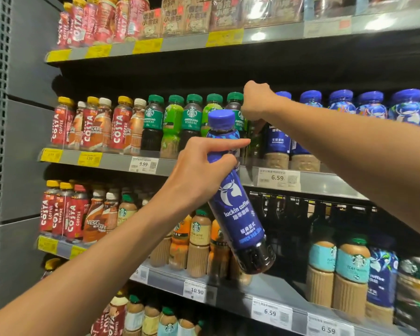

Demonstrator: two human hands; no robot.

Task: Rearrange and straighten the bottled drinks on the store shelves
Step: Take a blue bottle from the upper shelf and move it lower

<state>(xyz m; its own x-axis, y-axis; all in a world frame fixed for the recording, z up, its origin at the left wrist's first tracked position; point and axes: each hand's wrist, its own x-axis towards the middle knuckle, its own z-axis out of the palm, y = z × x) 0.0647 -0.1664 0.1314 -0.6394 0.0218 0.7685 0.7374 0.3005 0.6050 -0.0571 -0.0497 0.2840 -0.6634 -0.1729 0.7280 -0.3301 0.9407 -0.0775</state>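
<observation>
Closest to the camera, the left hand (199, 170) is wrapped around the upper part of a blue luckin coffee bottle (235, 195), index finger sticking out straight. The bottle's tilted, bottom end swung right, held out in front of the shelves and not resting on anything. Further in, the right hand (256, 100) reaches onto the middle shelf (325, 185), curled down between the green-capped Starbucks bottles (192, 122) and the blue-capped row (371, 105). Honestly can't tell if it's gripping anything. Red Costa bottles (118, 124) stand at the far left.
</observation>
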